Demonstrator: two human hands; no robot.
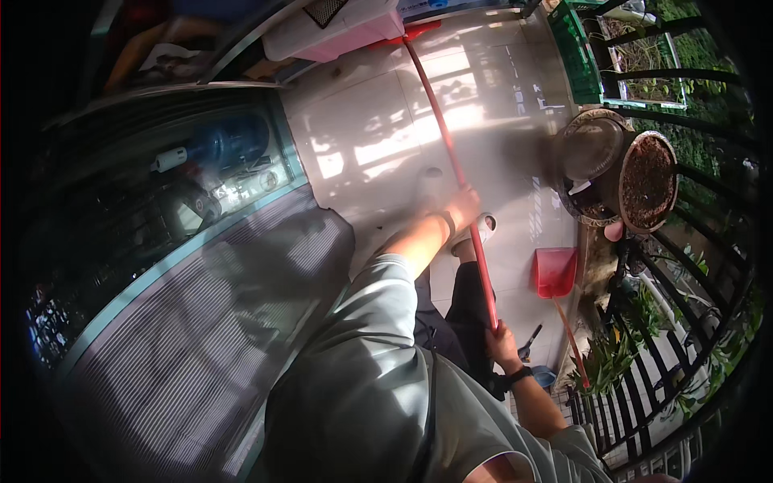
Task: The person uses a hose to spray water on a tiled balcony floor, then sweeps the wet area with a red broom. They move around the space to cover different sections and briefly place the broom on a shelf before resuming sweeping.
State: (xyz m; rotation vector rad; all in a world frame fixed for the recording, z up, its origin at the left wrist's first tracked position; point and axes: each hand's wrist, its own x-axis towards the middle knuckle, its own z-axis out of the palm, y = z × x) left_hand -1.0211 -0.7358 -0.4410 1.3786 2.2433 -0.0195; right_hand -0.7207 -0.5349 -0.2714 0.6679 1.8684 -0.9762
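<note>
A long red broom handle runs diagonally across the tiled floor. My left hand is closed around its middle, and a band circles that wrist. Lower down, near the handle's end, my right hand grips it, with a dark band on the wrist. At the far end the red broom head lies against the floor beside a pink and white plastic box, which partly hides it. One of my shoes shows beside the handle below my left hand.
A red dustpan lies to the right by the wall. Two round plant pots stand near black railings, below a green crate. A ridged grey panel borders a glass-fronted area on the left. Sunlight patches the floor tiles.
</note>
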